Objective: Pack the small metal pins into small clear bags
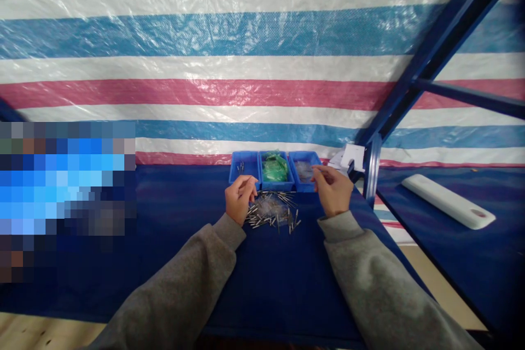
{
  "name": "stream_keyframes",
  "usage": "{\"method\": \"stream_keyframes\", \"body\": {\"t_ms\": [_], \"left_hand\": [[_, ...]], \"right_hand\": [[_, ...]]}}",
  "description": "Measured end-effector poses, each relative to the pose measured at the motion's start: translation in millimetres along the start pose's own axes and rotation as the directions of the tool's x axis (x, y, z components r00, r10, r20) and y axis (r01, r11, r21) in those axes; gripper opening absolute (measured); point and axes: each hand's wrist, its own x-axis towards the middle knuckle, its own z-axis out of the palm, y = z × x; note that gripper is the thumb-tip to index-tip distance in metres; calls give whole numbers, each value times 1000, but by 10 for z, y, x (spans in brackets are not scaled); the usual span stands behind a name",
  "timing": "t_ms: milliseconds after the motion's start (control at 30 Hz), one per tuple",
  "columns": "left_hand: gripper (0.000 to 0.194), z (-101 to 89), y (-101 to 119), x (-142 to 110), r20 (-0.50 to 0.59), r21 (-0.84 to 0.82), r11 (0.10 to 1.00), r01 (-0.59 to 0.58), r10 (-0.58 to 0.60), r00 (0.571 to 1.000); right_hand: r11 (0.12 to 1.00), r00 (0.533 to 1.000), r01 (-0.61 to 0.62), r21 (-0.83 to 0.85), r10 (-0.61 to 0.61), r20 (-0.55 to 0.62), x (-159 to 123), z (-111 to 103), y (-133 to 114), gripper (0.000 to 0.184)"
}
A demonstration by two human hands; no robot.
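Observation:
A heap of small metal pins lies on the dark blue table cover, partly on clear plastic. My left hand is curled closed at the heap's left edge, fingers pinched on something I cannot make out. My right hand hovers just right of the heap, fingers pinched together near the right blue bin. Behind the heap stand three small blue bins: the left bin holds a few pins, the middle bin holds green bags, the right one clear bags.
A striped plastic tarp hangs behind the table. A blue steel frame post stands to the right, with white paper beside it. A white elongated object lies on the neighbouring blue surface. A blurred area covers the left.

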Motion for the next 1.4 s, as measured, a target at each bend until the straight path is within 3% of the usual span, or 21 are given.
{"method": "stream_keyframes", "body": {"t_ms": [67, 100, 167, 233, 300, 500, 700, 1033, 1133, 1200, 1300, 1400], "left_hand": [[25, -14, -4, 8, -16, -1, 1000, -2, 2, 1000], [25, -19, -6, 11, -20, -1, 1000, -3, 3, 1000], [25, -23, -10, 14, -18, 3, 1000, -3, 3, 1000], [25, -24, -13, 15, -14, 8, 1000, -3, 3, 1000], [25, -23, -16, 16, -22, 14, 1000, -3, 4, 1000], [25, -30, -41, 25, -32, 32, 999, 1, 0, 999], [24, -17, -59, 22, -23, 27, 1000, 6, -6, 1000], [24, -1, -85, 17, -3, 38, 999, 1, -1, 1000], [24, -1, -94, 14, -14, 49, 999, -1, 1, 1000], [24, -9, -96, 14, -17, 77, 997, -13, 15, 1000], [22, -30, -73, 18, -21, 184, 981, -63, 68, 997], [20, -42, -30, 26, 28, 326, 930, -168, 169, 985]], "right_hand": [[982, 981, 172, -78, -163, 107, -69, 17, -81, 31], [961, 945, 258, -95, -231, 234, -112, 43, -120, 29], [913, 798, 404, -62, -318, 512, -206, 120, -174, 24], [870, 671, 491, -51, -340, 658, -292, 208, -189, 21], [832, 631, 545, -105, -325, 704, -352, 278, -175, 19], [810, 636, 564, -163, -299, 712, -388, 320, -135, 14], [772, 633, 603, -203, -307, 710, -455, 444, -191, 23], [660, 527, 719, -218, -313, 790, -452, 546, -219, 21], [669, 537, 716, -197, -348, 769, -451, 552, -210, 19], [717, 569, 680, -153, -385, 726, -450, 547, -209, 20], [836, 704, 544, -68, -411, 579, -447, 513, -224, 20], [956, 859, 288, 49, -281, 428, -444, 456, -245, 17]]}}
